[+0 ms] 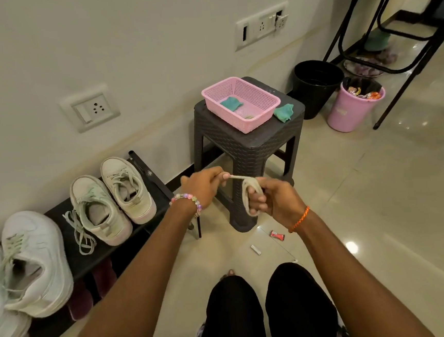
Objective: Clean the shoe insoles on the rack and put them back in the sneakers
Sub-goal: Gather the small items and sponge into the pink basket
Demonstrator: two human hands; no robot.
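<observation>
the left hand (203,183) pinches one end of a pale shoelace (248,193) and pulls it taut toward the left, while the right hand (272,199) has the rest of the lace looped around its curled fingers, gripping the coil. both hands work in the air in front of the dark stool (246,150), well above the floor. the sneakers wait on the low black rack (161,189) at left: a beige pair (111,199) nearest the stool, and a white pair (22,266) closer to the person; grey insoles seem to sit inside the openings (hard to be sure from this angle). on the stool stands a pink basket (249,120) with a teal cloth (231,103) in it, and a second teal cloth (283,112) just beside it.

to do this winding well, keep steady tension from the pinching hand so each loop lies flat beside the last, and don't wrap so tight that the coil jams on the fingers when slid off. the bundle probably belongs in the basket.
</observation>
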